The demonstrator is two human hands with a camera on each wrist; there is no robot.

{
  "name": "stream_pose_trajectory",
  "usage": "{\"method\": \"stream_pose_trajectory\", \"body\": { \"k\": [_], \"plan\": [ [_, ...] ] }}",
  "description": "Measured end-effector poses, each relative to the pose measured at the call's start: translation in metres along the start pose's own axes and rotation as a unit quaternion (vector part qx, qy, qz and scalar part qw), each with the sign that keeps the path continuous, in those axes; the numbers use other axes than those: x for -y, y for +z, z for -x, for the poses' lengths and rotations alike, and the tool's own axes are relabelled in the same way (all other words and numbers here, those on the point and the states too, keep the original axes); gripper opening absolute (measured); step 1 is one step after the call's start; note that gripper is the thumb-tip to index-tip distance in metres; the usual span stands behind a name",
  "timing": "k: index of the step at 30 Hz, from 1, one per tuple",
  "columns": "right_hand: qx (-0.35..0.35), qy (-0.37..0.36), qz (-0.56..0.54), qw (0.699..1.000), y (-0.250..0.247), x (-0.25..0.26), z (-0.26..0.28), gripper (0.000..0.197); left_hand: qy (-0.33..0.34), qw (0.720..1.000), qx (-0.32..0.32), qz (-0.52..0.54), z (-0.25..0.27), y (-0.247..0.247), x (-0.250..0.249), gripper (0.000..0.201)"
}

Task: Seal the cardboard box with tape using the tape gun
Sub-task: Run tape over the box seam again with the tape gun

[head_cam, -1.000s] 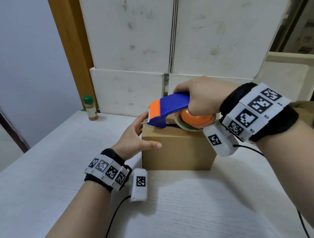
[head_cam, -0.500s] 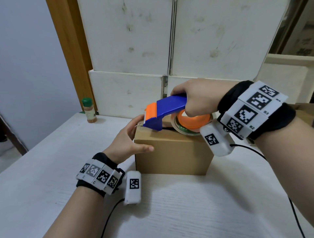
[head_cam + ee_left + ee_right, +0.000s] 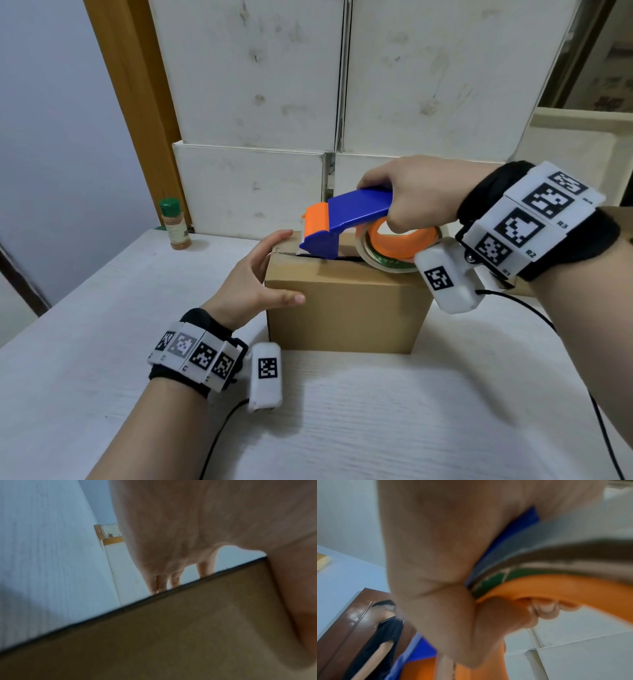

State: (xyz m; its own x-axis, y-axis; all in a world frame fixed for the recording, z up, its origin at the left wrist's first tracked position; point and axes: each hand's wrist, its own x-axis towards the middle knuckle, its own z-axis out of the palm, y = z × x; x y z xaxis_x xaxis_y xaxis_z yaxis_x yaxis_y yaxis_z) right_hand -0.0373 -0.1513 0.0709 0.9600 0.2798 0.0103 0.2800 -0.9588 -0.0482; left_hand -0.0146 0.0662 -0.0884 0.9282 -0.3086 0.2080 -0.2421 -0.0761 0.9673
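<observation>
right hand (image 3: 416, 198) grasps the tape gun (image 3: 346, 222), its nose at the left end of the cardboard box (image 3: 346, 308) on the table; left hand (image 3: 255, 286), fingers relaxed, steadies that end; next, likely pull rightward along the seam

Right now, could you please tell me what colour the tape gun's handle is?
Blue, on the tape gun; clearest in the head view.

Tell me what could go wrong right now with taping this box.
The left hand steadies the cardboard box with fingertips close to the toothed front of the tape gun, so they could get nicked. The flaps show a dark gap under the gun, so tape may bridge it unevenly. The right hand pressing down could shift the box.
</observation>
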Motion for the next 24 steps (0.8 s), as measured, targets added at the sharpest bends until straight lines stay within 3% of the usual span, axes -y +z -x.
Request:
{"method": "stream_pose_trajectory", "body": {
  "k": [15, 24],
  "plan": [
    [0.0, 0.008, 0.018, 1.0, -0.004, -0.009, 0.005, 0.047, 0.003, 1.0, -0.014, 0.011, 0.007, -0.013, -0.002, 0.09],
    [0.003, 0.011, 0.023, 1.0, -0.001, -0.004, 0.001, 0.046, -0.015, 1.0, 0.012, -0.001, 0.005, -0.016, -0.006, 0.097]
  ]
}}
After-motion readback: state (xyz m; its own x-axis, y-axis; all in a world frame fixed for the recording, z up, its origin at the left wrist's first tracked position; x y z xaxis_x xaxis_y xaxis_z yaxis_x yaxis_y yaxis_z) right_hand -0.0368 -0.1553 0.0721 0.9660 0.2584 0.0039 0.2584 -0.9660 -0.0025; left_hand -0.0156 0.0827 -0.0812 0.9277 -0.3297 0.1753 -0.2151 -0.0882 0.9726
